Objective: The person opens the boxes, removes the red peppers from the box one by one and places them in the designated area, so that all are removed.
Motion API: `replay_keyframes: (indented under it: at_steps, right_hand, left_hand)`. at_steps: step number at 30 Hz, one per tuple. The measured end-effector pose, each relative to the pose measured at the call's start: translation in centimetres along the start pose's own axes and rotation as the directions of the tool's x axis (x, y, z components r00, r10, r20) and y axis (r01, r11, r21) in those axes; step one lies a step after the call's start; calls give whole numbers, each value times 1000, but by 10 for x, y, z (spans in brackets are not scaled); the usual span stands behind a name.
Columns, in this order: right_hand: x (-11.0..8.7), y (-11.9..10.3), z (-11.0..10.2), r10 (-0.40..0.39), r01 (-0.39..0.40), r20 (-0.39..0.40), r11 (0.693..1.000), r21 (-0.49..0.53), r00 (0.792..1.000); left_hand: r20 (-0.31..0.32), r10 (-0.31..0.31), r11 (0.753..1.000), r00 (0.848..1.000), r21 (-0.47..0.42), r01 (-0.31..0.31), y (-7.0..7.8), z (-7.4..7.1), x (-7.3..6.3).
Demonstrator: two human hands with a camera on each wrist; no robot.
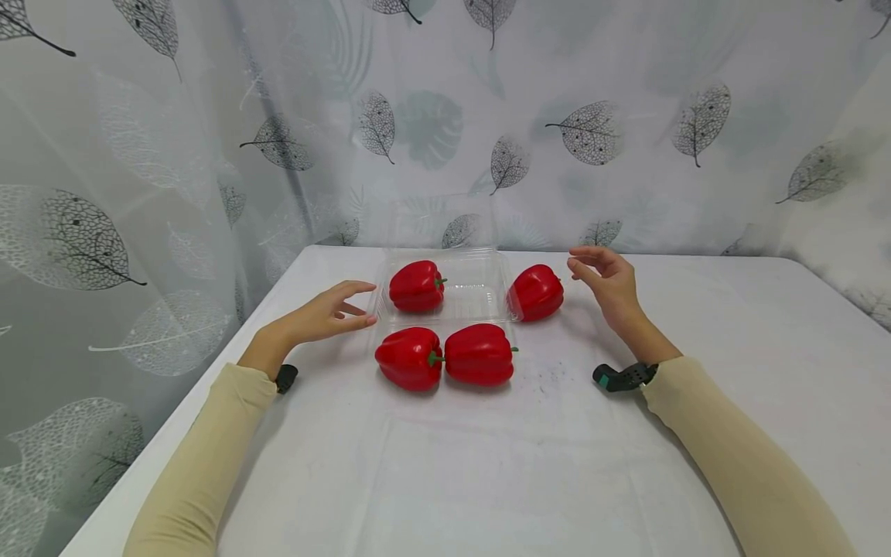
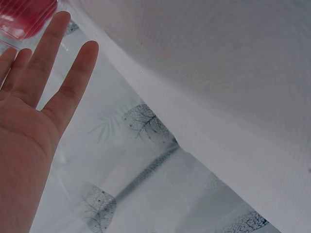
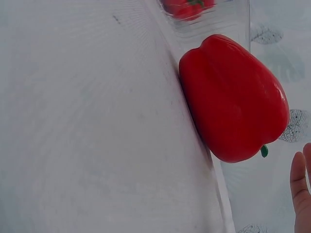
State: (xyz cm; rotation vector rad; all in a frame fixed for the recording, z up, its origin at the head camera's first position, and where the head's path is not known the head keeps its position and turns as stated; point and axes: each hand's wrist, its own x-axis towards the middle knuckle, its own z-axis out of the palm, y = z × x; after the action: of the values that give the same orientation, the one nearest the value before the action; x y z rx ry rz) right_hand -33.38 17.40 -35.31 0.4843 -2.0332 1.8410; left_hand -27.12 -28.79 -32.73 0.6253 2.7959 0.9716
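A clear plastic box [image 1: 473, 302] with its lid raised stands toward the back of the table. One red bell pepper [image 1: 415, 287] lies inside it, on the left. Another bell pepper [image 1: 537, 293] is just outside its right wall. Two more, a left pepper [image 1: 409, 359] and a right pepper [image 1: 479, 355], lie side by side in front. My left hand [image 1: 332, 312] is at the box's left side, fingers spread and nothing in them. My right hand [image 1: 607, 283] hovers right of the outer pepper [image 3: 233, 99], fingers loosely bent and apart from it.
A white cloth covers the table [image 1: 487, 480]. Behind and to the left hangs a leaf-patterned curtain [image 1: 445, 124]. Dark bands sit at both wrists, such as the right wristband [image 1: 626, 377].
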Motion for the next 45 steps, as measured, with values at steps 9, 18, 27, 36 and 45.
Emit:
replay_keyframes:
  at_steps: [9,18,27,36,45]
  right_hand:
    - [-1,-5,3,-54,52,19,992,115,998]
    - [-2,-7,6,-75,70,33,988,137,997]
    - [-2,-8,9,-99,90,65,986,138,993]
    - [-2,-11,16,-123,107,88,980,166,988]
    - [-5,-18,24,-138,124,125,985,118,982]
  left_hand:
    - [-3,8,1000,1000,0,-8,0,0,0]
    - [-1,7,1000,1000,5,-7,0,0,1]
    - [1,1,1000,1000,-5,-1,0,0,1]
    - [3,-21,1000,1000,-5,21,4,0,-1]
    - [6,-11,1000,1000,0,11,3,0,-2]
